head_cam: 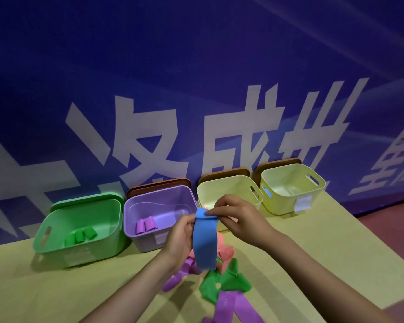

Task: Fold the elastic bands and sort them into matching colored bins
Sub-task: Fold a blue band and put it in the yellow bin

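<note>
Both hands raised over the yellow-green tabletop [56,287], working a wide blue elastic band [204,241]. Left hand [181,238] curled round the band's left edge near the top; right hand [236,217] pinching the top fold between thumb and fingertips. Band hanging as a loop, lower end just above a loose pile of pink, green and purple bands [217,276] on the near part of the table.

Along the far edge, from left to right: green plastic bin [56,220] with folded green bands inside, purple plastic bin [135,206] with folded purple ones, then two pale yellow bins [205,192] and [317,183], both apparently empty.

Likely trouble: springy material snapping out of the pinch and undoing the fold if either grip loosens. Also no plainly blue bin in sight, only a blue mark at a handle slot of the far-right bin, so a real chance of dropping the band in the wrong one. Dangling end possibly snagging the pile below.
</note>
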Demonstrator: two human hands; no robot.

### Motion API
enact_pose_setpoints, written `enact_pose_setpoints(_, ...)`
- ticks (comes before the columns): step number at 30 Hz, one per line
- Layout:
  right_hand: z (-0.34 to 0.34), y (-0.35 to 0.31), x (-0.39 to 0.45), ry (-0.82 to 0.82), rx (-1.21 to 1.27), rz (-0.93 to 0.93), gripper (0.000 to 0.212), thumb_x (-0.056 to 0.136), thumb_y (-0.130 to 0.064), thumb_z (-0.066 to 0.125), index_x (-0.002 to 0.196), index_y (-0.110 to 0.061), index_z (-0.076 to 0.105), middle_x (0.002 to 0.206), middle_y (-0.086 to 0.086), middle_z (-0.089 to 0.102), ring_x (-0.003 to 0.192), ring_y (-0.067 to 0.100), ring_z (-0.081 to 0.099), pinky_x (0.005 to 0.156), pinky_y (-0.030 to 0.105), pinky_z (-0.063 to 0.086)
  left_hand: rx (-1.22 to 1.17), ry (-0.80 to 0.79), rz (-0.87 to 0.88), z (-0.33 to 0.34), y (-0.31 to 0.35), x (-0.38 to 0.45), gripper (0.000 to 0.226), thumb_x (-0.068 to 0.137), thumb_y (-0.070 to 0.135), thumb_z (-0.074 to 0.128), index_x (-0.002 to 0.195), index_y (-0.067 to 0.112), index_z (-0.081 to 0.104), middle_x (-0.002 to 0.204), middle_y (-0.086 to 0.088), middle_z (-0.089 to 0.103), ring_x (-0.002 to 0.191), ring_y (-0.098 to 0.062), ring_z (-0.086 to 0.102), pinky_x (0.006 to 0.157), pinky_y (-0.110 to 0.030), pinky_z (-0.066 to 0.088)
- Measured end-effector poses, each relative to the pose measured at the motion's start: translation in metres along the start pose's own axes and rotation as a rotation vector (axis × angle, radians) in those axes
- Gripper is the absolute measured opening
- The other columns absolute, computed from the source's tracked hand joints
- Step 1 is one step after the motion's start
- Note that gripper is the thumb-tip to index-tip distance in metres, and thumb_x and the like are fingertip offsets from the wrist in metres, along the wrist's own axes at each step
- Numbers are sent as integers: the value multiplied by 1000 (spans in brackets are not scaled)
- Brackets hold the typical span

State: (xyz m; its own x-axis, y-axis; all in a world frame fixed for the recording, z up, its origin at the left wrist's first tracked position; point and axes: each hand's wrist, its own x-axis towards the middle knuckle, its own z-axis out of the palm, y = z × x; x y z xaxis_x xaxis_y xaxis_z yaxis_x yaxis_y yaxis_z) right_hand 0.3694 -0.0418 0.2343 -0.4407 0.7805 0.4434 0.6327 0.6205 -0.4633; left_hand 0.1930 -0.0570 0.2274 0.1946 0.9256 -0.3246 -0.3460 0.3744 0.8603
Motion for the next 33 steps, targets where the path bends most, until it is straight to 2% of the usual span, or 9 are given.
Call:
enact_pose_setpoints(5, 0, 1, 0, 2, 70, -4, 26, 91, -19, 54, 109, -21, 73, 98, -2, 62, 92, 10, 59, 77, 26, 50, 91, 33, 70, 1, 1, 1, 21, 97, 16, 50, 101, 6, 69, 95, -16, 70, 87, -24, 64, 80, -33, 48)
enact_pose_setpoints(9, 4, -8, -2, 38, 508, 303, 33, 92, -17, 50, 121, -25, 63, 99, -2, 65, 91, 8, 60, 75, 26, 51, 233, 45, 155, 0, -1, 0, 20, 97, 17, 51, 100, 14, 71, 98, -9, 73, 94, -23, 65, 89, -37, 47)
enact_pose_setpoints(12, 12, -15, 2, 62, 647, 505, 24, 98, -17, 52, 120, -17, 62, 86, 4, 65, 74, 6, 61, 64, 21, 50, 365, 61, 218, 2, 1, -1, 19, 97, 21, 51, 97, 20, 70, 96, -4, 73, 93, -18, 66, 83, -26, 51)
enact_pose_setpoints(15, 22, -20, 5, 52, 623, 515, 12, 95, -12, 56, 90, -11, 68, 63, -3, 59, 57, 5, 54, 57, 20, 44, 424, 64, 261, 3, 2, -3, 19, 98, 18, 50, 90, 20, 67, 84, 0, 71, 76, -2, 65, 65, -11, 48)
enact_pose_setpoints(18, 26, -22, 6, 115, 638, 554, 24, 93, -7, 57, 72, -15, 64, 53, -6, 53, 51, 5, 49, 55, 18, 40, 465, 85, 273, 3, 2, -3, 20, 97, 20, 51, 86, 22, 67, 81, 3, 69, 68, 3, 62, 61, -9, 45)
enact_pose_setpoints(23, 30, -22, 7, 116, 566, 524, 17, 91, -14, 62, 78, -3, 67, 58, -2, 50, 57, 9, 45, 57, 26, 37, 313, 77, 151, 1, 10, 0, 22, 94, 32, 55, 91, 19, 72, 88, -8, 73, 80, -17, 67, 72, -28, 50)
enact_pose_setpoints(27, 27, -23, 9, 116, 598, 520, 21, 91, -12, 63, 77, 3, 67, 54, -2, 50, 53, 9, 46, 56, 24, 38, 425, 80, 201, 0, 15, 6, 24, 94, 30, 56, 81, 23, 74, 86, -10, 73, 81, -24, 66, 78, -42, 53)
enact_pose_setpoints(31, 27, -29, 16, 154, 759, 550, 16, 91, -5, 61, 79, 2, 69, 51, -3, 54, 49, 8, 51, 54, 20, 42, 515, 140, 350, -2, 13, 11, 25, 97, 22, 53, 79, 25, 70, 78, -7, 70, 80, -32, 65, 74, -45, 53)
enact_pose_setpoints(33, 28, -32, 20, 186, 794, 554, 12, 91, -2, 59, 84, 0, 69, 49, -5, 56, 47, 4, 52, 51, 16, 42, 525, 149, 397, -2, 11, 12, 25, 97, 21, 52, 78, 24, 69, 73, -4, 68, 72, -25, 64, 66, -37, 52)
